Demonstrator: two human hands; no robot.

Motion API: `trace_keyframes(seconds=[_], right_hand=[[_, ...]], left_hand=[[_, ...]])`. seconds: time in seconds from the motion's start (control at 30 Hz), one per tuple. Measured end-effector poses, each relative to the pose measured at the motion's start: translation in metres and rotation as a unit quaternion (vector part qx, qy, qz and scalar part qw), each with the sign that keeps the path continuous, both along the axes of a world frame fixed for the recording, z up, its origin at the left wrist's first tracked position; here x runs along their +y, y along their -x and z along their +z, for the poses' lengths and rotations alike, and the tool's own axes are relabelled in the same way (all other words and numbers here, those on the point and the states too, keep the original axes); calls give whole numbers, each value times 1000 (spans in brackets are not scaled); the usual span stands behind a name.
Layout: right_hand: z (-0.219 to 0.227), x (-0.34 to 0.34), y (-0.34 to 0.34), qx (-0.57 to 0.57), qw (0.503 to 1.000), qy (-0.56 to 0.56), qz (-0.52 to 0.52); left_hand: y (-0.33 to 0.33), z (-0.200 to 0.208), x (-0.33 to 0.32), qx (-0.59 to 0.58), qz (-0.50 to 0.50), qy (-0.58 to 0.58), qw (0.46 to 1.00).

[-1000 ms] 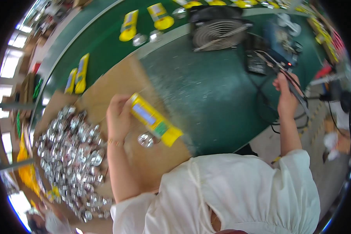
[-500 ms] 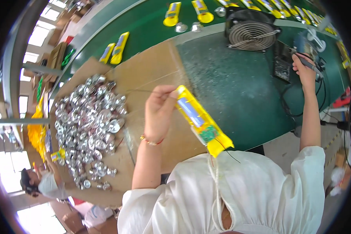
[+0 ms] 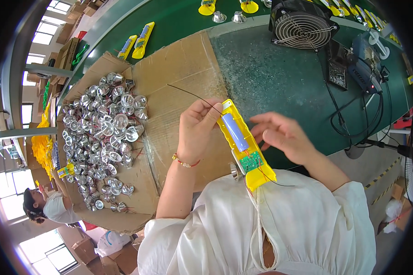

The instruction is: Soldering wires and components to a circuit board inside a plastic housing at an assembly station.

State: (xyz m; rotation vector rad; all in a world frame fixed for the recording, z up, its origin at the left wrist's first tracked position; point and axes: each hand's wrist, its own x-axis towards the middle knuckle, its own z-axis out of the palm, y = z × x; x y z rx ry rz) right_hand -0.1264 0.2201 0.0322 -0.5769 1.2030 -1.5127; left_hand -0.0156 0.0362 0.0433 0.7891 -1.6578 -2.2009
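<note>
Left hand (image 3: 196,130) grips the yellow housing (image 3: 246,145) above the cardboard sheet (image 3: 183,78), battery and circuit board facing up. Right hand (image 3: 282,136) hovers just beside it, fingers loosely spread, empty. Steady the housing; route the thin wire (image 3: 188,94) clear.

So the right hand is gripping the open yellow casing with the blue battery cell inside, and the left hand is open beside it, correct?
Not quite: the head view shows the left hand gripping the yellow casing with the blue battery cell inside, while the right hand is open beside it.
</note>
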Motion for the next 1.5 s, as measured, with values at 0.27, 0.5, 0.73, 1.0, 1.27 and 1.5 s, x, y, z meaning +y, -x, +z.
trace_keyframes(seconds=[0.27,0.5,0.73,1.0,1.27,1.5], right_hand=[[-3,-17,-23,-149,987,-46,34],[-6,-31,-18,-71,992,-42,91],[-10,-36,-14,177,980,-54,78],[-13,-56,-24,871,484,-75,32],[-10,-61,-31,843,536,-38,-29],[18,-72,-16,760,646,-39,-65]], left_hand=[[0,-29,1,19,135,78,988],[-2,-26,9,21,136,74,988],[-10,-49,3,104,154,-202,962],[10,-41,6,158,244,-369,883],[4,-32,-4,213,232,-407,858],[-13,-46,-11,190,299,-341,871]])
